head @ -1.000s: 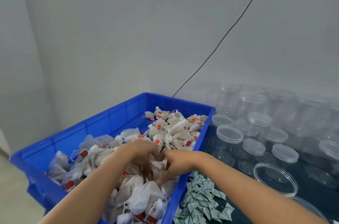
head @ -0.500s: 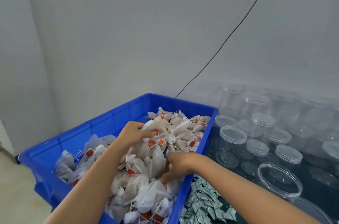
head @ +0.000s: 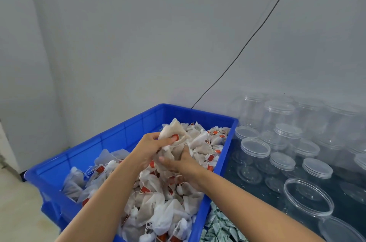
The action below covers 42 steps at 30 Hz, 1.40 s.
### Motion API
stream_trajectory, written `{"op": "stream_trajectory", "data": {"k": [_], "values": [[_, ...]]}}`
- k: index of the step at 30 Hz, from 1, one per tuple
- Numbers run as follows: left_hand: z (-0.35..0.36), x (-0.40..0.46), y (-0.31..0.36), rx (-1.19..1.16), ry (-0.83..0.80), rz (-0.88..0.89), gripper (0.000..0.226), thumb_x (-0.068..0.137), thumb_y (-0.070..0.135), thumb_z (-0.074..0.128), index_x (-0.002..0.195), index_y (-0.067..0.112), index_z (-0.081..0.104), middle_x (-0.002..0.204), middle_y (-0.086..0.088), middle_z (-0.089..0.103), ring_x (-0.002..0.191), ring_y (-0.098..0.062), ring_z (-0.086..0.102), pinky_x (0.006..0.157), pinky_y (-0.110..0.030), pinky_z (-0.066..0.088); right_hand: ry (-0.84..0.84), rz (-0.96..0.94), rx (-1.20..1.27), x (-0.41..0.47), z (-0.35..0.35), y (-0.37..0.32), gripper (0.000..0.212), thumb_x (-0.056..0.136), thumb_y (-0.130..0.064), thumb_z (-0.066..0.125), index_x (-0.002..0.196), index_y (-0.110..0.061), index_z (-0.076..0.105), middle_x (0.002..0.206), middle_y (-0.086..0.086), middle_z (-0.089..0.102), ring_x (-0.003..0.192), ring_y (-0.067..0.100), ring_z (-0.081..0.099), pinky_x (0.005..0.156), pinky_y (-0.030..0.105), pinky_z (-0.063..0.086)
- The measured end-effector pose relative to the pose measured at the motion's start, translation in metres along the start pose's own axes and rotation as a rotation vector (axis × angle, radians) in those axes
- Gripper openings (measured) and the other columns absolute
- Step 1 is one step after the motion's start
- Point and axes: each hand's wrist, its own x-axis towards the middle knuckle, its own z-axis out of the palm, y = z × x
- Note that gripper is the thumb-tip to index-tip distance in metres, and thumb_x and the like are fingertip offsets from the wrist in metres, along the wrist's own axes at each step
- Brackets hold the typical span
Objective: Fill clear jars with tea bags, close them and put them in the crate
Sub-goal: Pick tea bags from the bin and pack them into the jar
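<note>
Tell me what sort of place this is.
Probably a small packing workroom rather than a home kitchen. A blue crate is heaped with loose tea bags, dozens of identical clear jars stand beside it, and small green-printed sachets lie piled near them.

Glossy plastic crate (head: pixel 126 134), clear plastic jars (head: pixel 255 154)

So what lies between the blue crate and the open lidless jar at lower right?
In the head view, small green-printed sachets heaped by the blue crate, then bare dark tabletop up to the open jar.

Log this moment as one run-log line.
left hand: holds tea bags | right hand: holds tea bags | over bin | open jar: empty
</note>
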Motion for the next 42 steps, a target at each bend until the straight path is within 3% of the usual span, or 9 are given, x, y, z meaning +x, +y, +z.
{"op": "stream_trajectory", "data": {"k": [5,14,19,24,30,34,36,39,42], "values": [[0.009,0.002,-0.005,0.127,-0.071,-0.025,0.029,0.084,0.03,0.073,0.108,0.014,0.071,0.101,-0.008,0.074,0.1,-0.025,0.067,0.092,-0.04,0.054,0.034,-0.056,0.129,0.001,-0.002,-0.001,0.034,0.089,-0.009,0.066,0.121,-0.016,0.058,0.117,0.012,0.067,0.106,0.024,0.065,0.077,0.043,0.059],[0.018,-0.003,-0.003,0.135,-0.223,-0.05,0.026,0.097,0.023,0.054,0.118,0.01,0.061,0.113,-0.015,0.068,0.105,-0.032,0.065,0.089,-0.04,0.053,0.054,0.116,0.492,0.0,-0.012,-0.007,0.028,0.089,-0.039,0.065,0.106,-0.018,0.066,0.106,0.012,0.07,0.098,0.025,0.067,0.07,0.04,0.058],[0.026,-0.006,-0.001,0.126,-0.243,-0.091,0.031,0.089,0.012,0.05,0.12,0.013,0.049,0.113,-0.008,0.059,0.094,-0.018,0.063,0.069,-0.023,0.055,0.245,0.21,0.444,0.003,-0.012,-0.006,0.014,0.093,-0.016,0.061,0.106,-0.011,0.064,0.086,0.012,0.069,0.08,0.022,0.067,0.053,0.03,0.056],[0.024,0.002,-0.002,-0.05,-0.161,-0.138,0.04,0.099,0.036,0.044,0.137,0.024,0.045,0.132,-0.003,0.055,0.117,-0.022,0.057,0.098,-0.037,0.05,0.331,0.241,0.628,0.007,-0.006,-0.006,0.01,0.097,-0.004,0.049,0.098,-0.008,0.058,0.088,0.016,0.062,0.075,0.025,0.06,0.04,0.024,0.049],[0.0,0.011,-0.01,0.55,0.111,0.145,0.023,0.1,0.01,0.04,0.1,0.02,0.06,0.112,-0.003,0.064,0.095,-0.015,0.061,0.081,-0.033,0.053,0.36,0.142,0.736,0.007,-0.028,-0.02,0.029,0.095,-0.003,0.051,0.123,-0.012,0.05,0.11,0.018,0.06,0.097,0.032,0.062,0.049,0.034,0.056],[-0.013,0.012,-0.015,1.011,-0.139,0.065,0.007,0.094,0.044,0.056,0.097,0.039,0.059,0.103,0.018,0.06,0.092,-0.002,0.057,0.083,-0.027,0.049,0.371,0.115,0.772,-0.002,-0.049,-0.036,0.037,0.091,0.0,0.054,0.126,-0.009,0.049,0.104,0.018,0.058,0.087,0.029,0.06,0.042,0.028,0.052],[-0.012,0.011,-0.019,1.058,-0.309,-0.035,0.03,0.084,0.059,0.063,0.106,0.038,0.062,0.109,0.019,0.058,0.098,-0.001,0.054,0.085,-0.022,0.043,0.368,0.118,0.763,-0.01,-0.059,-0.041,0.03,0.09,-0.001,0.057,0.119,-0.007,0.052,0.108,0.02,0.056,0.086,0.029,0.058,0.041,0.027,0.052],[-0.01,0.01,-0.024,1.148,-0.345,-0.058,0.047,0.076,0.054,0.074,0.117,0.036,0.062,0.121,0.014,0.056,0.109,-0.009,0.052,0.097,-0.027,0.044,0.36,0.086,0.76,-0.024,-0.074,-0.048,0.026,0.089,-0.003,0.059,0.113,-0.008,0.052,0.112,0.021,0.056,0.091,0.029,0.059,0.048,0.03,0.056],[-0.007,0.012,-0.025,1.232,-0.29,0.026,0.036,0.083,0.041,0.073,0.116,0.029,0.064,0.113,0.009,0.061,0.098,-0.009,0.055,0.084,-0.02,0.045,0.342,0.046,0.736,-0.038,-0.088,-0.058,0.024,0.089,-0.004,0.059,0.111,-0.007,0.054,0.103,0.019,0.057,0.083,0.026,0.059,0.047,0.028,0.054]]}}
